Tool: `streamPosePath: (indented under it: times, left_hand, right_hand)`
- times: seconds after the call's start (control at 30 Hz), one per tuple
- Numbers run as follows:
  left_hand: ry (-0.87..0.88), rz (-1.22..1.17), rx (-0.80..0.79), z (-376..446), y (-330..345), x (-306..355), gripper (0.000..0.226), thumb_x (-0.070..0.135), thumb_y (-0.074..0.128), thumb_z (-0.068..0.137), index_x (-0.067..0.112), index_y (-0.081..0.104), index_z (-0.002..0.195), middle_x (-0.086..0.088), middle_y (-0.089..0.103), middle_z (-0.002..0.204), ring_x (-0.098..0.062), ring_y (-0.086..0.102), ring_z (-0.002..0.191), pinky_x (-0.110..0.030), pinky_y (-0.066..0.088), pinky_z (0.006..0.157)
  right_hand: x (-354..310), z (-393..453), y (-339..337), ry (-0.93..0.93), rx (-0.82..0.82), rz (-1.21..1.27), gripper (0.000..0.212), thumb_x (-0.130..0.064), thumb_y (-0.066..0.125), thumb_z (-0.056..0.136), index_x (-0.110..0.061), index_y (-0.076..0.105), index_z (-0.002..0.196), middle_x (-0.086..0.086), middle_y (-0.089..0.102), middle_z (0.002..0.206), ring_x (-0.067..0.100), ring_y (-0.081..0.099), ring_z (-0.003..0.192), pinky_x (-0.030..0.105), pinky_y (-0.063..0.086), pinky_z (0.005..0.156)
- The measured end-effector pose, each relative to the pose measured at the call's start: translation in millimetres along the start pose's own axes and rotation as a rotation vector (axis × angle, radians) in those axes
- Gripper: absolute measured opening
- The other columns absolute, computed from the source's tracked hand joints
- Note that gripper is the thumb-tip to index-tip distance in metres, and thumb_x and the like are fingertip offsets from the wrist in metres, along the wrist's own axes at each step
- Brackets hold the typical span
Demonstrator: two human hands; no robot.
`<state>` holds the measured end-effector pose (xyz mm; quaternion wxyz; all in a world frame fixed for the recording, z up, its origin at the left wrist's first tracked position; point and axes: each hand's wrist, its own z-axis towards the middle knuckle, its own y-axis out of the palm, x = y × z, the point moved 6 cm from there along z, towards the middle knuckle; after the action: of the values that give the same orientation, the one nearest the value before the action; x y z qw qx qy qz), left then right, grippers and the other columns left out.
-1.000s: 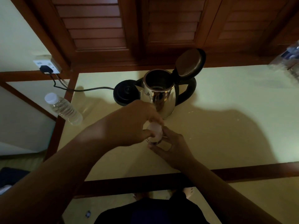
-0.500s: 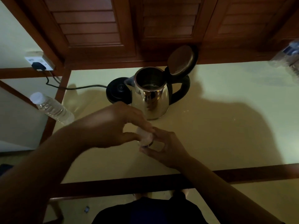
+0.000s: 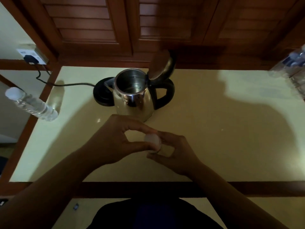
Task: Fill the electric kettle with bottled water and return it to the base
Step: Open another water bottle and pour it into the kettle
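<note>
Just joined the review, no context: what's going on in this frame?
A person is opening a water bottle over the table: the left hand pinches its white cap, and the right hand grips the body. The steel kettle stands off its black base, lid flipped up. Nothing is being poured. Another capped bottle stands at the table's left edge.

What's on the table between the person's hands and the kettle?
Nothing: in the head view only a bare strip of table separates the kettle from the left hand and right hand holding the bottle cap.
</note>
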<state>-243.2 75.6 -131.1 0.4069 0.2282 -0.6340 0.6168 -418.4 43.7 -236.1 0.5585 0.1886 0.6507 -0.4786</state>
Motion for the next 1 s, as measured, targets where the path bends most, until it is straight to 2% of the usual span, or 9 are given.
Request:
streamPosePath:
  times: [0.1, 0.2, 0.33, 0.47, 0.57, 0.7, 0.83, 0.93, 1.0]
  left_hand:
    - [-0.016, -0.115, -0.103, 32, 23, 9, 0.037, 0.036, 0.081, 0.080, 0.029, 0.076, 0.117, 0.021, 0.075, 0.113, 0.003, 0.070, 0.106, -0.015, 0.054, 0.092]
    - [-0.095, -0.248, -0.220, 65, 66, 12, 0.074, 0.032, 0.087, 0.074, 0.034, 0.057, 0.141, 0.024, 0.060, 0.138, 0.000, 0.058, 0.128, -0.025, 0.054, 0.102]
    - [-0.048, -0.270, -0.060, 115, 124, 35, 0.061, 0.034, 0.085, 0.076, 0.026, 0.066, 0.133, 0.019, 0.067, 0.131, -0.001, 0.061, 0.124, -0.026, 0.054, 0.102]
    - [-0.030, -0.297, 0.081, 171, 172, 65, 0.052, 0.034, 0.082, 0.079, 0.023, 0.068, 0.128, 0.016, 0.072, 0.122, -0.004, 0.067, 0.115, -0.018, 0.055, 0.093]
    - [-0.103, -0.390, 0.137, 221, 202, 70, 0.048, 0.030, 0.087, 0.076, 0.023, 0.071, 0.121, 0.012, 0.075, 0.115, -0.006, 0.069, 0.110, -0.026, 0.060, 0.085]
    - [-0.141, -0.333, 0.152, 292, 244, 82, 0.040, 0.027, 0.089, 0.078, 0.028, 0.073, 0.115, 0.016, 0.074, 0.111, 0.003, 0.069, 0.100, -0.011, 0.053, 0.073]
    - [-0.185, -0.354, 0.156, 354, 287, 89, 0.042, 0.027, 0.090, 0.076, 0.025, 0.073, 0.114, 0.016, 0.074, 0.109, 0.004, 0.070, 0.099, -0.018, 0.058, 0.073]
    - [-0.133, -0.427, 0.162, 388, 315, 99, 0.049, 0.020, 0.090, 0.077, 0.018, 0.068, 0.121, 0.010, 0.071, 0.114, -0.001, 0.069, 0.104, -0.016, 0.057, 0.077]
    - [-0.122, -0.466, 0.184, 405, 331, 103, 0.046, 0.017, 0.088, 0.080, 0.017, 0.065, 0.119, 0.010, 0.068, 0.114, -0.001, 0.068, 0.104, -0.012, 0.053, 0.075]
  right_hand:
    - [2, -6, -43, -0.041, 0.050, 0.011, 0.061, -0.024, 0.091, 0.085, -0.025, 0.065, 0.140, -0.017, 0.072, 0.132, 0.003, 0.069, 0.121, 0.030, 0.058, 0.099]
    - [15, -12, -90, 0.029, 0.140, 0.096, 0.066, -0.028, 0.091, 0.082, -0.036, 0.052, 0.135, -0.020, 0.074, 0.125, -0.002, 0.070, 0.116, 0.018, 0.056, 0.095]
    - [40, -21, -156, 0.070, 0.253, 0.051, 0.054, -0.024, 0.091, 0.082, -0.023, 0.054, 0.121, -0.012, 0.074, 0.120, -0.001, 0.071, 0.112, 0.020, 0.058, 0.094]
    - [70, -35, -223, 0.094, 0.299, -0.074, 0.068, -0.038, 0.089, 0.084, -0.032, 0.054, 0.143, -0.017, 0.065, 0.141, 0.001, 0.062, 0.128, 0.029, 0.055, 0.106]
    - [106, -49, -278, 0.212, 0.286, -0.374, 0.080, -0.058, 0.074, 0.090, -0.041, 0.036, 0.159, -0.016, 0.041, 0.165, 0.009, 0.040, 0.150, 0.036, 0.040, 0.121]
    - [157, -67, -346, 0.430, 0.308, -0.598, 0.083, -0.068, 0.051, 0.091, -0.044, 0.020, 0.164, -0.014, 0.017, 0.175, 0.017, 0.009, 0.163, 0.050, 0.026, 0.127]
    - [198, -76, -395, 0.532, 0.269, -0.651, 0.085, -0.076, 0.037, 0.091, -0.042, 0.013, 0.166, -0.015, 0.005, 0.175, 0.016, -0.004, 0.163, 0.050, 0.012, 0.131]
    - [221, -74, -413, 0.511, 0.235, -0.668, 0.093, -0.088, 0.017, 0.088, -0.038, 0.013, 0.166, -0.016, 0.000, 0.172, 0.014, -0.009, 0.160, 0.049, 0.002, 0.133]
    - [232, -74, -413, 0.450, 0.186, -0.716, 0.096, -0.088, 0.007, 0.091, -0.032, 0.016, 0.168, -0.009, 0.006, 0.175, 0.019, -0.005, 0.163, 0.054, 0.005, 0.133]
